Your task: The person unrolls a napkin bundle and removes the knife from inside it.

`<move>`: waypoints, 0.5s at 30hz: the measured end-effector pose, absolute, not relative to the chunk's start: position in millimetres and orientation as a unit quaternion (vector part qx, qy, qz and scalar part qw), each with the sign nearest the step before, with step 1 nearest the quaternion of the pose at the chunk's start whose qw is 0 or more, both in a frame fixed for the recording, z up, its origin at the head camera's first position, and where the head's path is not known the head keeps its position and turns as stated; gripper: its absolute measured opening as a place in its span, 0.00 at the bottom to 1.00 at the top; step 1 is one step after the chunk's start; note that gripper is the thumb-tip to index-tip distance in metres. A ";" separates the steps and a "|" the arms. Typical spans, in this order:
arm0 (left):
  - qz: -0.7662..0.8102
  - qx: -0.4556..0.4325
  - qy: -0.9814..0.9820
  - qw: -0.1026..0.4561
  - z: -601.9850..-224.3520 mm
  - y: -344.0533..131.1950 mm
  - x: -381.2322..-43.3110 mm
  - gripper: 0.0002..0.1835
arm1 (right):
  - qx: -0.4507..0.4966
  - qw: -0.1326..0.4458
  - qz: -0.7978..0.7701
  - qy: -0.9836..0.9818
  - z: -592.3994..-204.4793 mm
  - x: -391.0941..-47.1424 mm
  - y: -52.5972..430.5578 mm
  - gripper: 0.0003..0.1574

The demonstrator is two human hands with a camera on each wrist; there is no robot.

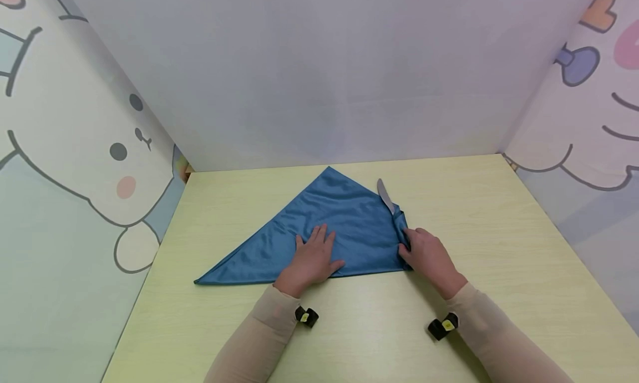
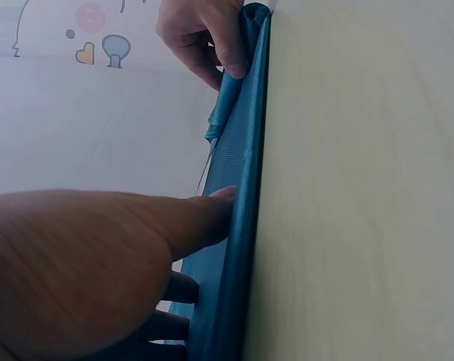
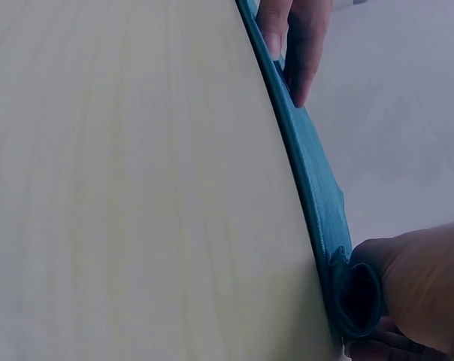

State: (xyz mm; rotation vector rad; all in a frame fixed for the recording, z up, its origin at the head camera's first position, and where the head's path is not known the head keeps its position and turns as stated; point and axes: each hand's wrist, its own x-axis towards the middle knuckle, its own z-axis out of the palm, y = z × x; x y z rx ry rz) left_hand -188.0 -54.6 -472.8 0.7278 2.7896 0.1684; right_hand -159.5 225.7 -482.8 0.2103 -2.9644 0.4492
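A shiny blue cloth napkin (image 1: 349,228) lies folded in a triangle on the table, its long edge toward me. Its right corner is rolled up around a table knife (image 1: 385,196), whose blade sticks out at the far end; the rest of the knife is hidden in the cloth. My right hand (image 1: 430,259) grips this roll with thumb and fingers, and the right wrist view shows the roll's hollow near end (image 3: 360,299). With fingers spread, my left hand (image 1: 312,261) rests flat on the middle of the napkin near its long edge.
The pale wooden table (image 1: 369,327) extends around the napkin. A plain whitish wall (image 1: 319,78) stands behind it, and cartoon-printed panels (image 1: 75,150) flank both sides. A small black camera (image 1: 307,317) sits on the left wrist and another (image 1: 442,326) on the right.
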 end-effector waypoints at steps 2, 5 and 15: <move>0.056 0.250 0.958 0.126 -473.2 -54.7 -188.1 0.42 | 0.072 0.071 0.148 -0.984 -483.3 -160.4 225.7 0.20; 0.058 0.250 0.958 0.126 -473.8 -54.9 -188.3 0.42 | 0.075 0.080 0.147 -0.983 -484.5 -161.2 226.2 0.17; 0.061 0.252 0.958 0.122 -475.3 -55.0 -189.4 0.42 | 0.070 0.090 0.152 -0.982 -484.6 -162.2 228.3 0.14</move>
